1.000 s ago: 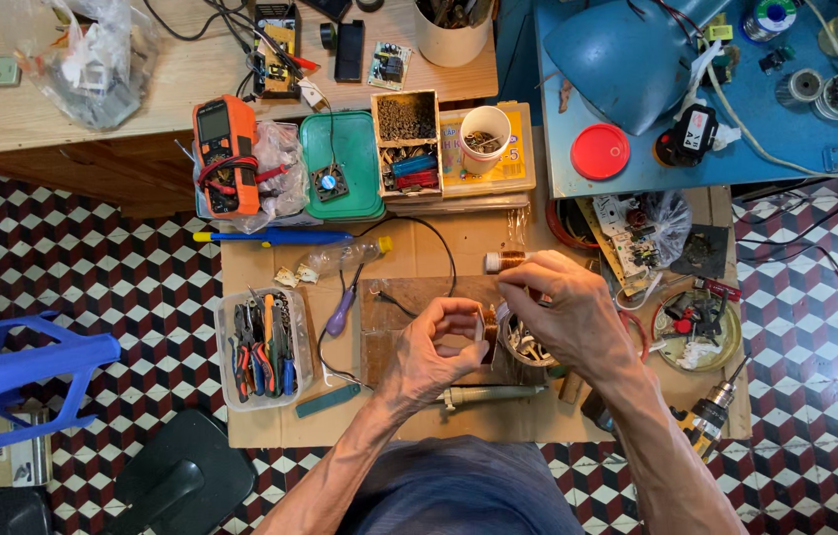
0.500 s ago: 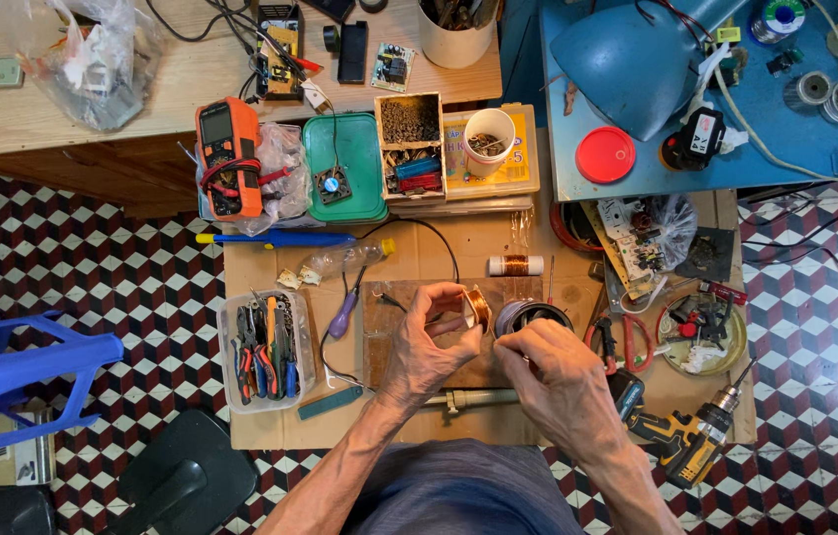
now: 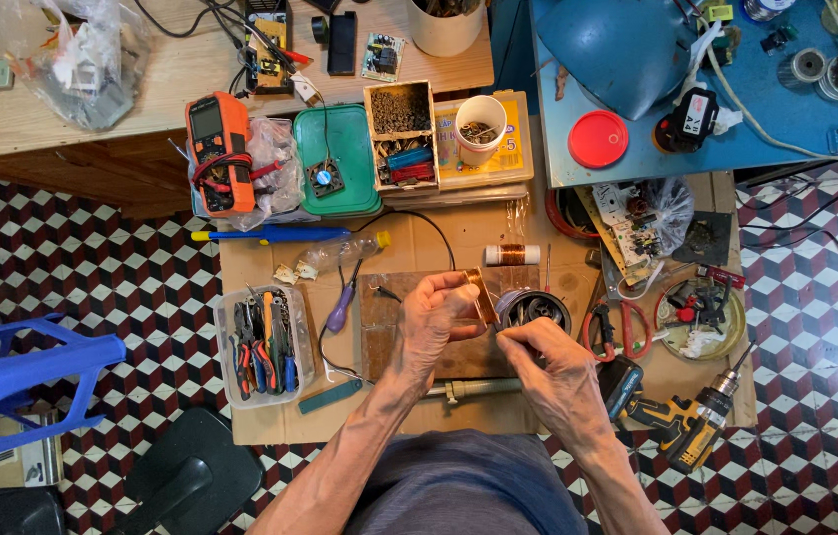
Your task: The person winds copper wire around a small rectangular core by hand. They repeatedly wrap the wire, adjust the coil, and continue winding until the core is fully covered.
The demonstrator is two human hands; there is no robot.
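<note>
Copper coil point(image 3: 484, 293) pinched in our left hand point(image 3: 436, 319), fingers curled, above the wooden board point(image 3: 394, 332). Right hand point(image 3: 550, 369) just beside it, fingertips pinched narrow; can't tell on what.

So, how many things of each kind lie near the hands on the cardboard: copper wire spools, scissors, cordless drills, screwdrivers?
Copper wire spool: 1
Red scissors: 1
Cordless drill: 1
Purple-handled screwdriver: 1
Total: 4

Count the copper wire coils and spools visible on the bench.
2: one copper coil pinched in the left hand, one spool lying on the cardboard just beyond it. Others may be hidden in the clutter.
</note>
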